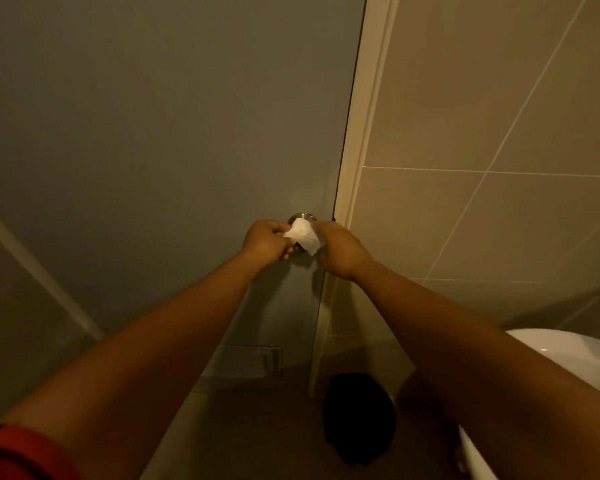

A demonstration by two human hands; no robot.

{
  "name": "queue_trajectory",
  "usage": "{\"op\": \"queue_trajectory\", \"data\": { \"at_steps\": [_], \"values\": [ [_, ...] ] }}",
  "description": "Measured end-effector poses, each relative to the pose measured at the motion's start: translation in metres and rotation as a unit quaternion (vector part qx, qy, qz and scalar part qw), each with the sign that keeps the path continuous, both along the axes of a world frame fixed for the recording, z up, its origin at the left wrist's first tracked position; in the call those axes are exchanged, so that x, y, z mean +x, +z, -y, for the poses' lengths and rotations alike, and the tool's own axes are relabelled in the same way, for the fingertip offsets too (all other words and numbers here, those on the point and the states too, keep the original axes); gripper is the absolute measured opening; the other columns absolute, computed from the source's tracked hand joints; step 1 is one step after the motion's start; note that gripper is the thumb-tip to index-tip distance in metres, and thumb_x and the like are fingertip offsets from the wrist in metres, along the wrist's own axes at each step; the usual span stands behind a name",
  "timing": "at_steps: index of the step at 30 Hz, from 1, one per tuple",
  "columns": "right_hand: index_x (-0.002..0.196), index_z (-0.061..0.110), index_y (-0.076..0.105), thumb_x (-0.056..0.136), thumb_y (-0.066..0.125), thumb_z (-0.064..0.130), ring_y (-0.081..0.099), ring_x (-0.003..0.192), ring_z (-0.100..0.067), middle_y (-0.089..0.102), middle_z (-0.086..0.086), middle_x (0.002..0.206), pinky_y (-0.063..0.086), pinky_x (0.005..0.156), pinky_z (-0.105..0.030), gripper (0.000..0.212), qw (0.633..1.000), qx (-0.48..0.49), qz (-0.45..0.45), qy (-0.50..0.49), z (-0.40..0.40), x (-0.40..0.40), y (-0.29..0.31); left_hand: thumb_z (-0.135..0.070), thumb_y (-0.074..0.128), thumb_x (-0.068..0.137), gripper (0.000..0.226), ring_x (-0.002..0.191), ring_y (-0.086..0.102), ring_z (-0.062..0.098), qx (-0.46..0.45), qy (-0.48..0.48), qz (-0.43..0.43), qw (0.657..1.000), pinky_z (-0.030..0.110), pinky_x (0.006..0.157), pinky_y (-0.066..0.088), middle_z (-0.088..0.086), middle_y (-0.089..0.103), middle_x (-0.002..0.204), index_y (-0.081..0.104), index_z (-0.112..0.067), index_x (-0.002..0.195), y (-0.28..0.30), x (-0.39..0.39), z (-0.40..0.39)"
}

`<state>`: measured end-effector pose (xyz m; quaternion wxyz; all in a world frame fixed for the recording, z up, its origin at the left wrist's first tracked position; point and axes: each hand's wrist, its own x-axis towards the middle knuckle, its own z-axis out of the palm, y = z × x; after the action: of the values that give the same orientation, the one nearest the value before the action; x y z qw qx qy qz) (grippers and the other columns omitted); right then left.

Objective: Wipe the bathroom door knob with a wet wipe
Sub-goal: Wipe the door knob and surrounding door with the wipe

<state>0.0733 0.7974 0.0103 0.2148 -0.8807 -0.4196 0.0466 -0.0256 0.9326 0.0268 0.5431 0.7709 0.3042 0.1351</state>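
We hold the wet wipe (pixel 303 235) over the door knob (pixel 302 216), left hand (pixel 265 242) pinching its 9 o'clock edge, right hand (pixel 340 251) closed at 3 o'clock; risk: uneven pull slips wipe off knob.

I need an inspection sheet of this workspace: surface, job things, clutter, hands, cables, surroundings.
Surface: grey door, shut against a cream frame.
Job things: white wet wipe draped over the metal door knob, which is mostly hidden.
Clutter: dark round object on the floor, too dim to identify.
Hands: left hand pinches one end of the wipe; right hand holds the other side.
Cables: nothing seen.
Surroundings: beige tiled wall; white fixture at lower right.
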Motion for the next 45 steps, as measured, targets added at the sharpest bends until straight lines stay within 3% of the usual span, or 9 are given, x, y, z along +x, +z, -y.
{"op": "queue_trajectory", "data": {
  "at_steps": [5,9,14,19,27,34,38,40,45],
  "values": [
    [0.117,0.013,0.072,0.089,0.064,0.007,0.066,0.098,-0.028,0.072,-0.013,0.109,0.054,0.086,-0.036,0.029,0.990,0.073,-0.050,-0.110,-0.005,-0.007,-0.004,-0.012,0.063,0.090,0.022,0.081,0.064,0.019,0.089,-0.047,0.007,0.995,0.031,0.080,0.054,0.009,0.071,0.092,0.072,-0.007,0.109,0.009,-0.004,-0.010],
    [0.108,0.007,0.076,0.092,0.063,0.011,0.065,0.087,-0.024,0.073,-0.014,0.100,0.052,0.080,-0.034,0.021,0.983,0.108,-0.058,-0.138,0.001,-0.007,0.010,-0.018,0.064,0.090,0.016,0.068,0.057,0.004,0.162,-0.099,0.029,0.981,0.010,0.059,0.040,0.001,0.068,0.086,0.076,-0.010,0.098,0.023,-0.005,-0.022],
    [0.111,0.003,0.074,0.095,0.061,0.011,0.057,0.065,-0.014,0.070,-0.015,0.094,0.050,0.057,-0.025,0.022,0.960,0.150,-0.185,-0.149,0.013,-0.010,0.040,-0.022,0.061,0.093,0.016,0.076,0.058,0.010,0.161,-0.185,0.007,0.969,0.020,0.068,0.045,0.002,0.066,0.090,0.072,-0.013,0.099,0.044,-0.003,-0.035],
    [0.111,0.005,0.072,0.097,0.059,0.014,0.053,0.063,-0.017,0.065,-0.009,0.078,0.047,0.055,-0.028,0.021,0.933,0.166,-0.281,-0.151,0.026,-0.018,0.062,-0.010,0.063,0.089,0.015,0.089,0.066,0.029,0.136,-0.236,0.015,0.962,0.041,0.083,0.057,0.006,0.066,0.088,0.067,-0.016,0.102,0.055,-0.010,-0.044],
    [0.102,0.009,0.072,0.096,0.056,0.017,0.054,0.069,-0.018,0.064,-0.006,0.081,0.046,0.058,-0.028,0.019,0.903,0.206,-0.335,-0.173,0.037,-0.024,0.077,0.000,0.070,0.078,0.049,0.093,0.063,0.015,0.194,-0.324,-0.047,0.925,0.024,0.080,0.051,0.001,0.067,0.102,0.064,-0.017,0.123,0.066,-0.018,-0.052],
    [0.087,0.017,0.074,0.095,0.060,0.020,0.050,0.066,-0.016,0.062,0.001,0.074,0.043,0.054,-0.026,0.016,0.928,0.194,-0.277,-0.156,0.032,-0.028,0.100,-0.002,0.067,0.078,0.040,0.090,0.067,0.024,0.131,-0.316,-0.059,0.938,0.032,0.075,0.059,0.006,0.069,0.102,0.068,-0.015,0.116,0.058,-0.019,-0.051],
    [0.082,0.016,0.075,0.092,0.066,0.028,0.051,0.066,-0.017,0.065,-0.002,0.077,0.043,0.053,-0.027,0.018,0.940,0.190,-0.216,-0.184,0.044,-0.022,0.109,-0.012,0.078,0.074,0.017,0.065,0.065,0.009,0.132,-0.256,-0.005,0.958,0.016,0.057,0.051,-0.003,0.072,0.077,0.077,-0.018,0.090,0.058,-0.016,-0.054],
    [0.088,0.012,0.077,0.090,0.068,0.024,0.050,0.067,-0.018,0.067,-0.006,0.083,0.043,0.053,-0.027,0.016,0.929,0.200,-0.231,-0.207,0.052,-0.018,0.109,-0.011,0.079,0.075,0.020,0.057,0.061,0.003,0.127,-0.224,0.041,0.965,0.011,0.053,0.048,-0.006,0.072,0.069,0.078,-0.010,0.095,0.061,-0.015,-0.058],
    [0.096,0.011,0.075,0.097,0.056,0.021,0.052,0.072,-0.018,0.072,-0.008,0.096,0.045,0.057,-0.028,0.021,0.901,0.223,-0.277,-0.250,0.061,-0.017,0.100,-0.005,0.072,0.081,0.021,0.076,0.066,0.011,0.147,-0.198,0.110,0.963,0.021,0.074,0.051,0.009,0.074,0.093,0.076,-0.006,0.102,0.065,-0.022,-0.066]
  ]
}}
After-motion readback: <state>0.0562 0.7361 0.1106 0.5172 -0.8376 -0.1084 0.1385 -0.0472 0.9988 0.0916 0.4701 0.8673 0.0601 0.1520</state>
